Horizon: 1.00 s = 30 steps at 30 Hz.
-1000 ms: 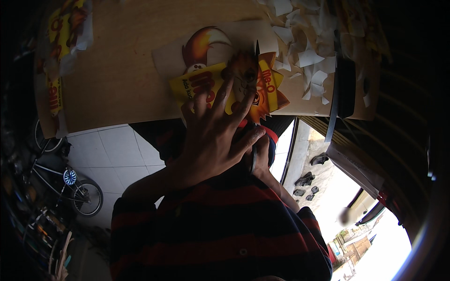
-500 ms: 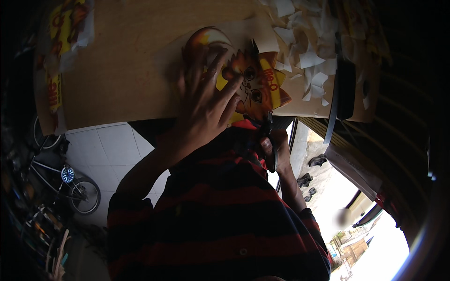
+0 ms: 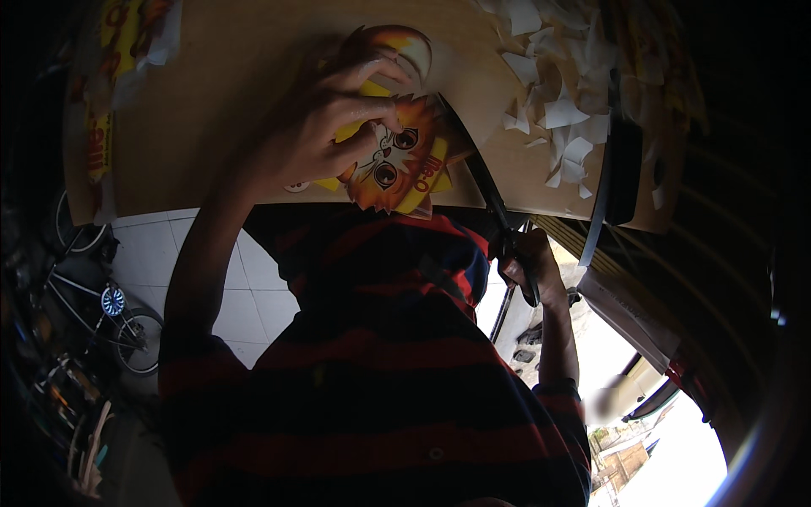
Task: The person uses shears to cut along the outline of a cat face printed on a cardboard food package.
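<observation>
A printed cat-face cutout (image 3: 407, 145), orange with large eyes and a yellow band, lies near the table's front edge. My left hand (image 3: 338, 118) bends its fingers over the cutout's left side, thumb and fingertips gripping it by the face; part of the print is hidden under them. In my right hand (image 3: 536, 258) is a pair of black scissors (image 3: 481, 173), my fingers wrapped round the handles just off the table edge. The long blades point up and away, along the right side of the cutout. Whether they touch it I cannot tell.
White paper scraps (image 3: 566, 110) are heaped on the brown tabletop (image 3: 228, 93) at the right, beside a dark strip-like object (image 3: 623, 169). More yellow printed pieces (image 3: 100, 135) lie at the left edge. A bicycle (image 3: 127, 325) stands on the tiled floor (image 3: 203, 266) to the left.
The cutout has turned and shifted left under my left hand, whose spread fingers have curled. My right hand has moved right with the scissors, their blades now clearly showing.
</observation>
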Motion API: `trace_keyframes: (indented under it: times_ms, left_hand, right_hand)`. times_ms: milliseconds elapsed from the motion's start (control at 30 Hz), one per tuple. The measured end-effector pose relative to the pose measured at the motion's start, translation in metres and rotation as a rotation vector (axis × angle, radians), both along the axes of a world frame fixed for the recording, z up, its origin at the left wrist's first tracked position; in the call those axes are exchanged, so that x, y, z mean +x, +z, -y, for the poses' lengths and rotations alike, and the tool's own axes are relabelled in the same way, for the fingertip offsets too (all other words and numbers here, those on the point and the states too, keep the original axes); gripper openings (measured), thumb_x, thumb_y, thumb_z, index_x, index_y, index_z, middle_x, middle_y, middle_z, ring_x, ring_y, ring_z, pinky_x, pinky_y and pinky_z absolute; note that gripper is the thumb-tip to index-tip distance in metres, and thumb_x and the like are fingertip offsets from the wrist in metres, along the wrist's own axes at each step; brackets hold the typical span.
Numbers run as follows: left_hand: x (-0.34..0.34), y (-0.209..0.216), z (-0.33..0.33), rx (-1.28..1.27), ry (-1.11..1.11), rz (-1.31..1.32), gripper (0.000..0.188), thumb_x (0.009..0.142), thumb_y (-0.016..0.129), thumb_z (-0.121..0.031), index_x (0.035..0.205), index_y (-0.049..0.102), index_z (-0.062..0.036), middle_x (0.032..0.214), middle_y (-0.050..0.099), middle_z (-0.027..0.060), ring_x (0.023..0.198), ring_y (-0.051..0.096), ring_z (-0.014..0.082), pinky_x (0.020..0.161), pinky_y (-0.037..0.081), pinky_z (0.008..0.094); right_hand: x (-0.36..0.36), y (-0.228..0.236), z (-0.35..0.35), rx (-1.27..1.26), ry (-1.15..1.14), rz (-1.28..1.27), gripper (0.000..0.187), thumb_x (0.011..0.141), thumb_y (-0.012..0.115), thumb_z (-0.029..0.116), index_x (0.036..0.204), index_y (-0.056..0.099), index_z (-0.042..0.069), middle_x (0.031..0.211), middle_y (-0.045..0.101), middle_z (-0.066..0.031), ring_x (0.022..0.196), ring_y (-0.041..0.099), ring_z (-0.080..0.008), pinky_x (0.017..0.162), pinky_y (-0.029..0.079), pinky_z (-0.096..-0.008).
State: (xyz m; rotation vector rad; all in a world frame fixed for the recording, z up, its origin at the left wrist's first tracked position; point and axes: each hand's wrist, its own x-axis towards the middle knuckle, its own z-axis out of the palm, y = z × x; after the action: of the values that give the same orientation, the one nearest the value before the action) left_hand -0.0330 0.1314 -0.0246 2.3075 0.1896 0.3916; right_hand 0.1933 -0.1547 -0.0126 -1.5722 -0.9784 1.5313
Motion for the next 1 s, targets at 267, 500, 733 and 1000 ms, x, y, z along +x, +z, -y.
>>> trace_keyframes:
  times_ms: [267,500,733,1000]
  left_hand:
    - [0.025,-0.009,0.024,0.165,0.309,0.026,0.061,0.079,0.078,-0.031,0.131,0.054,-0.0110,0.134,0.048,0.0079,0.125,0.044,0.0320,0.107,0.039,0.0457]
    - [0.029,-0.009,0.006,0.367,0.078,-0.071,0.066,0.080,0.075,-0.035,0.139,0.052,-0.0160,0.138,0.048,0.0071,0.129,0.042,0.0309,0.114,0.031,0.0509]
    - [0.043,-0.007,-0.008,0.300,-0.090,-0.047,0.066,0.082,0.070,-0.048,0.136,0.056,-0.0137,0.132,0.050,0.0146,0.131,0.040,0.0345,0.118,0.020,0.0594]
    - [0.047,-0.009,-0.008,0.254,-0.109,-0.073,0.066,0.080,0.072,-0.048,0.135,0.057,-0.0133,0.133,0.050,0.0148,0.132,0.039,0.0347,0.118,0.018,0.0596]
  right_hand:
    - [0.007,-0.003,0.001,0.034,0.019,0.000,0.045,0.086,0.074,0.044,0.080,0.065,0.000,0.059,0.057,-0.0021,0.051,0.051,-0.0096,0.050,0.040,-0.0269]
    - [0.031,0.001,0.001,-0.094,0.050,-0.137,0.042,0.082,0.079,0.040,0.084,0.068,-0.001,0.061,0.059,-0.0023,0.052,0.053,-0.0084,0.048,0.039,-0.0249]
    - [0.038,0.001,0.000,-0.050,0.161,-0.010,0.050,0.081,0.076,0.048,0.084,0.067,0.000,0.063,0.062,-0.0063,0.054,0.059,-0.0173,0.053,0.046,-0.0302]
    - [0.034,0.000,-0.004,-0.056,0.124,-0.030,0.053,0.082,0.074,0.052,0.082,0.067,0.000,0.065,0.063,-0.0073,0.057,0.063,-0.0193,0.057,0.049,-0.0314]
